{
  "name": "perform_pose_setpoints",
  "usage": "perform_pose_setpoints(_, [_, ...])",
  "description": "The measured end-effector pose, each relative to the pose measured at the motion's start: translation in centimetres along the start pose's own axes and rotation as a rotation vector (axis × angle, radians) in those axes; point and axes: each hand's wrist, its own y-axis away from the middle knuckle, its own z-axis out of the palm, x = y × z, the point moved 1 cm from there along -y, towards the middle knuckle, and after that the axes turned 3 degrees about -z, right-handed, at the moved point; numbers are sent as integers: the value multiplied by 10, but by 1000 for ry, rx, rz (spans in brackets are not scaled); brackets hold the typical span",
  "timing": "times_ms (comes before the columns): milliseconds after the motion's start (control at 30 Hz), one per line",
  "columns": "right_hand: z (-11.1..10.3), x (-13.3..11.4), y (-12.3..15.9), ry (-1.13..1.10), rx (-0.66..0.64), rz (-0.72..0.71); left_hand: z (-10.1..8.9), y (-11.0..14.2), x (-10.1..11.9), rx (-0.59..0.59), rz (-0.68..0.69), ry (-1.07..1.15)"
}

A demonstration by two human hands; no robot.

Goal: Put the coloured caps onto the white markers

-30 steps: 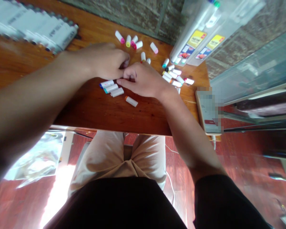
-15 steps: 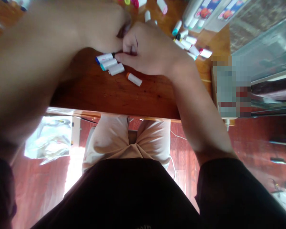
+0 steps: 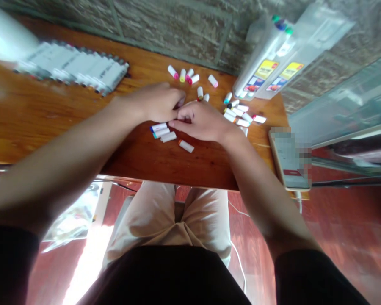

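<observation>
My left hand (image 3: 161, 103) and my right hand (image 3: 201, 120) meet over the wooden table. Both have curled fingers; whatever lies between them is hidden. Just below my hands, a blue-ended marker cap (image 3: 159, 126), a turquoise-ended marker cap (image 3: 161, 133) and a plain white cap (image 3: 168, 137) lie side by side. An orange-ended marker cap (image 3: 186, 146) rests apart from these, nearer the table's front edge. Beyond my hands, several white caps with pink, yellow and red ends are scattered, among them a pink-ended cap (image 3: 213, 81). More loose caps (image 3: 238, 111) lie beside my right wrist.
A row of grey-white markers (image 3: 73, 65) lies at the back left. At the back right stands a clear plastic case (image 3: 257, 80) with several markers inside. A phone (image 3: 290, 163) with a white cable sits at the right edge. A brick wall (image 3: 178, 29) bounds the table behind.
My view has tilted up, so the marker row, the wall and the whole case now show. My hands stay together, and the caps below them keep their arrangement.
</observation>
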Motion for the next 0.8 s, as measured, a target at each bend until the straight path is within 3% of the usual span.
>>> perform_pose_setpoints(200, [3,3,-1,-60,2,-6,4,-2,-2,57,7,89])
perform_pose_setpoints(800, [5,9,-3,-187,-10,-15,1,-2,0,44,44,44])
